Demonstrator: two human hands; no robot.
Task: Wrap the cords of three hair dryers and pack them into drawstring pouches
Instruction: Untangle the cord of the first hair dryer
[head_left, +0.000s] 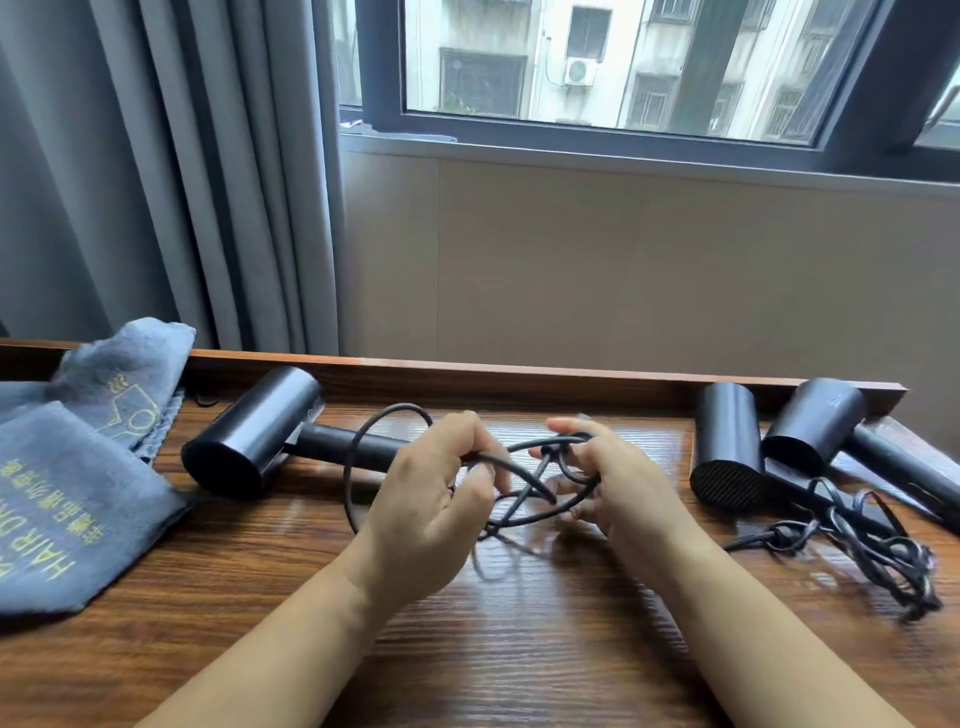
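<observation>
Head view: both hands are working the first dryer's (249, 434) cord (519, 470) mid-counter (519, 649), left hand (431, 512) grip pinching it, right hand (618, 493) fingers curling through the loops. Two dryers (769, 441) are lying right, cords tangled; pouches (67, 493) are lying left, apparently unfilled. Early stage.

At about nine o'clock from my hands I can read print on the nearer grey pouch (67, 499), which lies on the tabletop (519, 649). Yellow capitals along its lower edge spell "HAIR DR", and the rest of the word runs out of view. Just above them stand two rows of yellow Chinese characters, too small and skewed for me to make out. The farther pouch (122, 374), at ten o'clock, carries a yellow outline drawing with no letters I can read. The hair dryers show no legible marks.
</observation>
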